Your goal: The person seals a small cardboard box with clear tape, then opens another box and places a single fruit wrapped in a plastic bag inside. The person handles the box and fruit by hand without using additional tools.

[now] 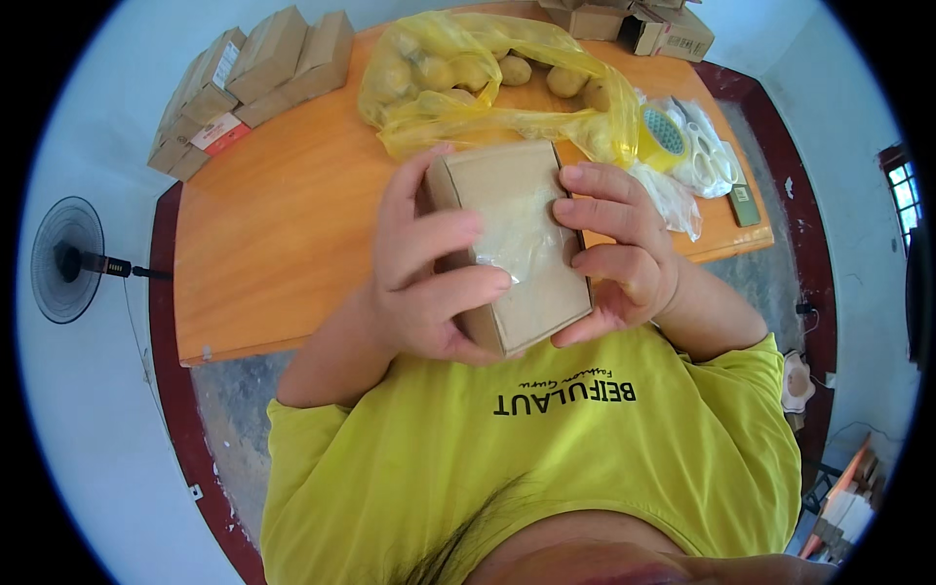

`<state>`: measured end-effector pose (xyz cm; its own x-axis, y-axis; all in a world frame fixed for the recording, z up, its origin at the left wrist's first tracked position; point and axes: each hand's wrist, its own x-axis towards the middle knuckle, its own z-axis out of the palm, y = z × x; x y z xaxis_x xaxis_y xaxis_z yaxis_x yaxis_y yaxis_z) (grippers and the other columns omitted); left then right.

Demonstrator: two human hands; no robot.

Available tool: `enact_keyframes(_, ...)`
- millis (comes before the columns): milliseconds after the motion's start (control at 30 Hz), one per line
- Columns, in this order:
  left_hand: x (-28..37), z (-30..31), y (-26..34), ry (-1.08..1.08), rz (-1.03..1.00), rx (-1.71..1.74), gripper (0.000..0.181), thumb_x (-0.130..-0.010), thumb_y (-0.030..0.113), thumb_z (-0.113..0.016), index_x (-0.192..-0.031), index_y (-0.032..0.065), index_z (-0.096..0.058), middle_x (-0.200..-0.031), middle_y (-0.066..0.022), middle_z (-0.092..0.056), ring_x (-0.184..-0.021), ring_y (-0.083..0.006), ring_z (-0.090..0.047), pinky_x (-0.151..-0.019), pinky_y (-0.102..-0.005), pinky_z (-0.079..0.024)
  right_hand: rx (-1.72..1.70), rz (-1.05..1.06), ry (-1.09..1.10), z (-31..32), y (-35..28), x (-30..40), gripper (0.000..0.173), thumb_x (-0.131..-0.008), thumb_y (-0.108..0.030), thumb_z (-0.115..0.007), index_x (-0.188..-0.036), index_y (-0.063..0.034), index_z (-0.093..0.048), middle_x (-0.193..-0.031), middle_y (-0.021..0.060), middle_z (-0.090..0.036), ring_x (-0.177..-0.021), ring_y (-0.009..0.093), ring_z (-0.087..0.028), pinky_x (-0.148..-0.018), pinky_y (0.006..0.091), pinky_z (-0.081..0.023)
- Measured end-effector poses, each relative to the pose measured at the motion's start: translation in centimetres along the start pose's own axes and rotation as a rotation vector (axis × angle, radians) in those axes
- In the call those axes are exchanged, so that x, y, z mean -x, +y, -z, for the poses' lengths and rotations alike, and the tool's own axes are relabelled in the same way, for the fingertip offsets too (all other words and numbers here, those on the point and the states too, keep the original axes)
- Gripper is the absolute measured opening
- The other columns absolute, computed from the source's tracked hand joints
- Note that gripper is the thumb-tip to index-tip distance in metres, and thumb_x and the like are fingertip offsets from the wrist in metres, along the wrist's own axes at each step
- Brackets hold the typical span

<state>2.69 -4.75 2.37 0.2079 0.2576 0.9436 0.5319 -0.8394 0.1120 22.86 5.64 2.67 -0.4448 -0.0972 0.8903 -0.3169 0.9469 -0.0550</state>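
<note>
Between both hands I hold a small brown cardboard box, raised in front of my chest over the table's near edge. Clear, shiny tape runs across the face turned up to me. My left hand grips the box's left side, with two fingers lying over the upper face. Along the right edge, the fingertips of my right hand press against the box, and its thumb is at the lower corner. The underside of the box is hidden.
A yellow plastic bag with several potatoes lies on the wooden table. To its right are a tape roll, white-handled scissors and a green object. Cardboard boxes are stacked at back left, more boxes at back right.
</note>
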Motion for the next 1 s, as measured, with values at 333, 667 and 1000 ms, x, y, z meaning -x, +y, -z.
enact_keyframes(333,-0.2,1.0,0.8,-0.043,0.046,-0.042,0.054,-0.067,0.047,-0.083,-0.100,0.0149,-0.054,-0.115,-0.0091,-0.054,-0.100,-0.0377,-0.055,-0.095,-0.0663,-0.040,0.057,-0.047,-0.100,0.1,-0.1,-1.8,0.066,-0.074,-0.063,-0.070,-0.103,-0.0046,-0.060,-0.116,0.0149,-0.061,-0.109,0.041,-0.054,-0.089,0.0481,-0.047)
enact_keyframes(667,-0.1,1.6,-0.6,-0.032,0.055,-0.042,0.059,-0.060,0.042,-0.086,-0.101,0.0129,-0.054,-0.116,-0.0117,-0.054,-0.100,-0.0372,-0.053,-0.091,-0.0616,-0.040,0.098,-0.129,-0.237,0.2,1.0,-3.1,0.077,-0.077,-0.069,-0.063,-0.118,-0.0038,-0.063,-0.125,0.0133,-0.057,-0.118,0.038,-0.049,-0.097,0.0483,-0.041)
enact_keyframes(1000,-0.3,1.4,-1.1,-0.050,0.054,-0.040,0.061,-0.060,0.040,-0.086,-0.103,0.0107,-0.055,-0.119,-0.0135,-0.054,-0.102,-0.0397,-0.052,-0.092,-0.0611,-0.038,0.176,-0.005,-0.153,0.0,0.9,-1.6,0.063,-0.083,-0.058,-0.063,-0.121,-0.0081,-0.067,-0.126,0.0096,-0.062,-0.106,0.034,-0.056,-0.088,0.0460,-0.046)
